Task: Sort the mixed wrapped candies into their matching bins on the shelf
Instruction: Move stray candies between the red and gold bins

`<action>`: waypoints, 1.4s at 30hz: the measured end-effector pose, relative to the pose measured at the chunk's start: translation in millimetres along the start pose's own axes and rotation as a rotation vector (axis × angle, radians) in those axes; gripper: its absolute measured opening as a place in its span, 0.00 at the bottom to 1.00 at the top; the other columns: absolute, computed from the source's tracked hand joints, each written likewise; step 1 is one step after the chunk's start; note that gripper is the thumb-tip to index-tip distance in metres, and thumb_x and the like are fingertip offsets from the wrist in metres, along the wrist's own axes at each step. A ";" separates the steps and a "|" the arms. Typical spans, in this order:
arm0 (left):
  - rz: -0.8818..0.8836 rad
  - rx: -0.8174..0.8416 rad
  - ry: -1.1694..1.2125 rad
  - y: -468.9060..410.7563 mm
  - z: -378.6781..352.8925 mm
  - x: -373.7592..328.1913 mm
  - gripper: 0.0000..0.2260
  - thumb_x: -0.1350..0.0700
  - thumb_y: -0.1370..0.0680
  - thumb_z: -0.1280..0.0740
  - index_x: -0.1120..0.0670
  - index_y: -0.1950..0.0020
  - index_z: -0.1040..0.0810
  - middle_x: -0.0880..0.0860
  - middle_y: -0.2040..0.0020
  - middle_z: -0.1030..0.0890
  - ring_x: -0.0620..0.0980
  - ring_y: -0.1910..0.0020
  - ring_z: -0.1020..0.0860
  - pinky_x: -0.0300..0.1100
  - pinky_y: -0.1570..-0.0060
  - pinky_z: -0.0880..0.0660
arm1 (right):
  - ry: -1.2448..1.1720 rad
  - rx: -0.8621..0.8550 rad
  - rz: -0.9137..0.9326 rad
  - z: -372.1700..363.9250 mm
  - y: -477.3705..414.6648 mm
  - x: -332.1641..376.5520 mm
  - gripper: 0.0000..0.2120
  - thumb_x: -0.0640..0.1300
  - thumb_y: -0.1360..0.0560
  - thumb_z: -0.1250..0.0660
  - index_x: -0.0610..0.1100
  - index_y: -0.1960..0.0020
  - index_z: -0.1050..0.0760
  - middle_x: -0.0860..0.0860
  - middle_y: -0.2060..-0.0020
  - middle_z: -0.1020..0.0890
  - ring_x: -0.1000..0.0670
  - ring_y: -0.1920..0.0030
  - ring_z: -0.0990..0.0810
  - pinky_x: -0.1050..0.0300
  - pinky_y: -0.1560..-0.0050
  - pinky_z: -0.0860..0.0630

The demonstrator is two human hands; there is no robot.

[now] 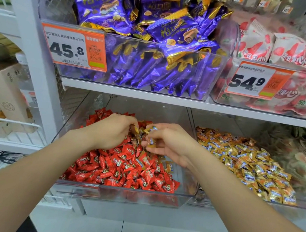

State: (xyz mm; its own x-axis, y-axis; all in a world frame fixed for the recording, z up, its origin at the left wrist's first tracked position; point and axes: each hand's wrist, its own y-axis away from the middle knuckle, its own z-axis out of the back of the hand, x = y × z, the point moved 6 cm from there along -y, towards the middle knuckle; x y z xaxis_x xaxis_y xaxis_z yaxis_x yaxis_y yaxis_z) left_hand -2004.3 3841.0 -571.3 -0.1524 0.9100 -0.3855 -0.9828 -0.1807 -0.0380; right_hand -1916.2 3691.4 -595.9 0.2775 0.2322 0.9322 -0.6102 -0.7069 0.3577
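A clear bin (138,194) on the lower shelf holds a heap of red wrapped candies (118,170), with a few stray orange ones (169,167) mixed in at its right side. Both hands hover over the back of this heap. My left hand (114,131) pinches an orange candy between curled fingers. My right hand (166,143) grips several orange and blue wrapped candies (151,137). To the right, a second clear bin (252,201) is filled with matching orange candies (244,161).
The upper shelf carries a bin of purple chocolate packs (154,47) with a 45.8 price tag (74,48) and a bin of strawberry packs (282,71) tagged 54.9. A white shelf post (38,59) stands left, with boxes behind it. Greenish candies (301,147) lie far right.
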 end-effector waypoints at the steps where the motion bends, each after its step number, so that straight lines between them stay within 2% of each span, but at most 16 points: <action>1: 0.029 -0.018 0.044 0.3 1.9 -1.7 0.14 0.64 0.17 0.43 0.52 0.43 0.20 0.48 0.66 0.22 0.41 0.71 0.26 0.33 0.69 0.31 | -0.092 0.004 -0.043 -0.2 0.8 -0.4 0.13 0.32 0.19 0.37 0.39 0.37 0.20 0.41 0.54 0.18 0.41 0.53 0.13 0.51 0.56 0.16; 4: 0.085 -0.070 0.206 0.7 11.4 -7.2 0.14 0.54 0.20 0.43 0.50 0.54 0.18 0.49 0.67 0.20 0.45 0.67 0.23 0.45 0.61 0.24 | -0.308 0.051 -0.162 -0.4 8.0 0.9 0.21 0.35 0.26 0.42 0.35 0.36 0.20 0.39 0.53 0.22 0.41 0.58 0.19 0.52 0.62 0.19; 6: 0.138 -0.077 0.316 2.1 14.4 -10.0 0.17 0.45 0.23 0.43 0.52 0.61 0.19 0.45 0.70 0.22 0.49 0.66 0.24 0.47 0.63 0.27 | -0.324 0.074 -0.190 0.2 12.8 3.4 0.21 0.41 0.28 0.41 0.34 0.40 0.20 0.41 0.60 0.22 0.44 0.64 0.23 0.56 0.67 0.24; 8: 0.167 -0.079 0.315 2.9 12.3 -12.4 0.25 0.39 0.19 0.41 0.58 0.64 0.22 0.46 0.75 0.26 0.46 0.72 0.28 0.45 0.66 0.31 | -0.121 0.022 -0.157 6.2 13.2 4.9 0.13 0.46 0.22 0.39 0.39 0.49 0.20 0.47 0.68 0.27 0.49 0.70 0.28 0.59 0.70 0.30; 10: 0.178 -0.127 0.265 2.9 11.5 -14.7 0.31 0.35 0.17 0.42 0.60 0.66 0.26 0.51 0.76 0.25 0.46 0.77 0.28 0.45 0.67 0.28 | 0.217 -0.072 -0.022 15.2 8.6 7.7 0.16 0.49 0.15 0.39 0.41 0.53 0.19 0.50 0.70 0.30 0.52 0.73 0.30 0.58 0.71 0.29; 14: 0.241 -0.132 0.505 -10.4 -1.7 -5.7 0.18 0.50 0.12 0.42 0.60 0.53 0.21 0.55 0.63 0.17 0.53 0.70 0.20 0.43 0.72 0.24 | 0.560 -0.078 0.161 13.7 4.4 8.4 0.11 0.41 0.14 0.38 0.42 0.42 0.17 0.49 0.63 0.16 0.52 0.70 0.26 0.58 0.70 0.25; 16: 0.241 -0.113 0.517 -17.1 -7.8 -3.8 0.12 0.60 0.13 0.44 0.58 0.45 0.20 0.54 0.58 0.20 0.53 0.64 0.22 0.42 0.72 0.25 | 0.784 -0.123 0.202 15.0 3.1 10.2 0.12 0.43 0.15 0.36 0.44 0.51 0.15 0.51 0.61 0.13 0.54 0.72 0.27 0.60 0.68 0.26; 18: 0.182 -0.087 0.310 -22.8 -8.4 -4.4 0.16 0.64 0.15 0.45 0.53 0.44 0.18 0.50 0.58 0.21 0.50 0.64 0.24 0.34 0.69 0.29 | 0.939 -0.196 0.208 17.5 0.7 11.6 0.21 0.51 0.15 0.35 0.42 0.62 0.18 0.54 0.72 0.20 0.54 0.74 0.27 0.59 0.66 0.27; 20: 0.103 -0.048 0.055 -26.7 -6.6 -9.8 0.15 0.61 0.17 0.43 0.49 0.42 0.18 0.51 0.51 0.17 0.48 0.59 0.22 0.39 0.60 0.25 | 0.995 -0.256 0.198 19.8 -2.0 11.2 0.23 0.55 0.15 0.36 0.41 0.59 0.15 0.55 0.77 0.22 0.51 0.70 0.22 0.57 0.60 0.23; 22: 0.070 0.051 -0.136 -30.0 -12.7 -9.6 0.15 0.52 0.20 0.37 0.49 0.34 0.22 0.54 0.39 0.18 0.53 0.46 0.21 0.46 0.45 0.23 | 1.049 -0.254 0.221 18.3 -6.3 8.1 0.20 0.52 0.15 0.38 0.42 0.53 0.15 0.49 0.69 0.17 0.46 0.63 0.17 0.51 0.55 0.19; 25: 0.102 0.280 -0.299 -30.2 -31.6 -1.0 0.38 0.40 0.29 0.29 0.47 0.21 0.37 0.57 0.27 0.28 0.60 0.29 0.29 0.53 0.31 0.28 | 1.124 -0.176 0.296 8.0 -11.7 1.1 0.13 0.48 0.15 0.38 0.48 0.34 0.22 0.45 0.54 0.15 0.43 0.55 0.17 0.45 0.49 0.18; 29: 0.072 0.300 -0.352 -34.1 -38.3 4.9 0.36 0.38 0.28 0.27 0.46 0.25 0.37 0.58 0.29 0.31 0.62 0.28 0.32 0.56 0.30 0.29 | 1.251 -0.066 0.231 -7.9 -19.1 -14.4 0.19 0.52 0.15 0.38 0.48 0.27 0.34 0.44 0.49 0.20 0.40 0.50 0.20 0.47 0.51 0.23; 31: 0.051 0.301 -0.371 -35.1 -40.5 4.5 0.27 0.36 0.24 0.29 0.46 0.32 0.33 0.56 0.33 0.29 0.61 0.32 0.30 0.56 0.33 0.28 | 1.292 -0.018 0.168 -14.4 -24.1 -25.9 0.17 0.53 0.15 0.38 0.44 0.31 0.34 0.42 0.47 0.20 0.39 0.48 0.21 0.46 0.53 0.25; 34: 0.022 0.292 -0.440 -34.1 -43.1 2.5 0.19 0.39 0.18 0.36 0.49 0.34 0.32 0.56 0.34 0.29 0.60 0.33 0.29 0.57 0.36 0.28 | 1.267 -0.057 0.171 -14.8 -32.7 -27.8 0.11 0.51 0.15 0.36 0.43 0.45 0.31 0.45 0.56 0.24 0.41 0.57 0.24 0.50 0.60 0.31; 37: 0.010 0.255 -0.442 -32.5 -42.6 1.0 0.16 0.45 0.15 0.40 0.52 0.32 0.32 0.57 0.33 0.29 0.60 0.33 0.29 0.56 0.36 0.29 | 1.160 -0.096 0.165 -8.6 -38.8 -22.2 0.20 0.49 0.16 0.33 0.45 0.65 0.33 0.48 0.69 0.30 0.45 0.69 0.30 0.52 0.64 0.30; 42: -0.023 0.174 -0.467 -30.2 -42.0 3.8 0.15 0.48 0.15 0.40 0.54 0.31 0.30 0.57 0.35 0.27 0.61 0.34 0.27 0.56 0.37 0.27 | 1.206 -0.080 0.120 -7.7 -36.9 -26.4 0.23 0.48 0.17 0.33 0.44 0.68 0.35 0.47 0.71 0.32 0.44 0.70 0.30 0.52 0.63 0.27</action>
State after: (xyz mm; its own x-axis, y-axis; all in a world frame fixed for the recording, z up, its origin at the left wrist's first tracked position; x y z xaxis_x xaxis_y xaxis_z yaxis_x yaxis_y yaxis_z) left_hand -1970.8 3834.3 -610.4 -0.1217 0.9902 0.0688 -0.9833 -0.1297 0.1277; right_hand -1906.8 3716.5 -633.3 -0.6267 0.6710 0.3963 -0.6405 -0.7332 0.2286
